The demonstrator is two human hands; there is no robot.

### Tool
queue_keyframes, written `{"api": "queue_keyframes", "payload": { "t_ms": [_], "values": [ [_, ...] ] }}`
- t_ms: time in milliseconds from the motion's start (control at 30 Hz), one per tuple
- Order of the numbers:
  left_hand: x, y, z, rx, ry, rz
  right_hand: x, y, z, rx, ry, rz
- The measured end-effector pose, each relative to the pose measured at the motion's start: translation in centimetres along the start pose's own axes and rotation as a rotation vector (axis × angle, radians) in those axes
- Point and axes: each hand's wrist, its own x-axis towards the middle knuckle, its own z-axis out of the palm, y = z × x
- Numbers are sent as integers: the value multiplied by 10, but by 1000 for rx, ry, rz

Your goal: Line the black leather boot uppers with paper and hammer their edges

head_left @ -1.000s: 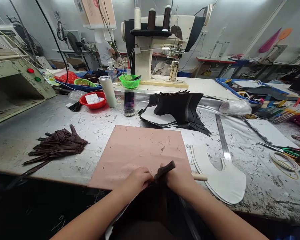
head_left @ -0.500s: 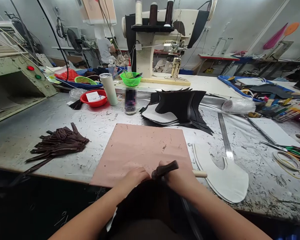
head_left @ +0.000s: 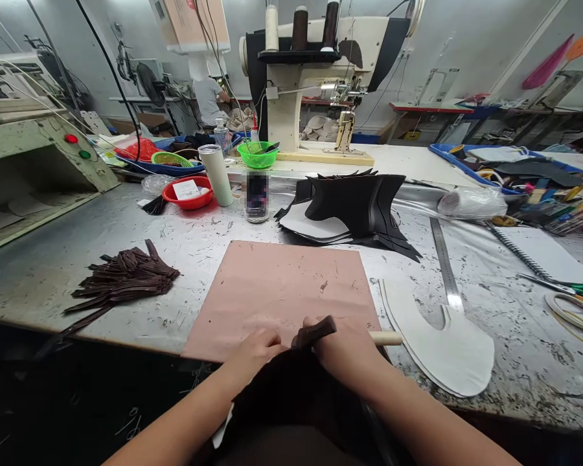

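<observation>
At the front edge of the pink board (head_left: 291, 278), my right hand (head_left: 347, 349) is closed round a hammer (head_left: 387, 338). The pale wooden handle sticks out to the right of the fist, and its dark head is at the left, close to my left fingers. My left hand (head_left: 257, 349) is closed on the upper edge of a dark leather piece (head_left: 291, 395), which hangs over the table edge toward my lap. Its fingertips are partly hidden. To the right of my right hand lie curved white pieces (head_left: 461, 349), stacked on the table.
Dark brown strips (head_left: 126, 278) are bunched at the left. Behind the board stand a stack of black pieces (head_left: 354, 207), a phone (head_left: 257, 194), a tumbler (head_left: 216, 175) and a red bowl (head_left: 194, 200). A sewing machine (head_left: 282, 97) is farther back. A steel ruler (head_left: 444, 259) lies at the right.
The hammer head has tipped slightly down and left, near the left fingers. Both hands keep their holds. The whole view has shifted a little.
</observation>
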Motion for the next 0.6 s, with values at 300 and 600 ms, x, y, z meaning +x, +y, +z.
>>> {"api": "queue_keyframes", "payload": {
  "t_ms": [300, 600],
  "values": [
    [17, 14, 4, 24, -111, 264, -13, 32, -24, -73, 17, 249],
    [24, 14, 7, 17, -157, 237, -4, 49, 17, 163, 14, 224]
  ]
}}
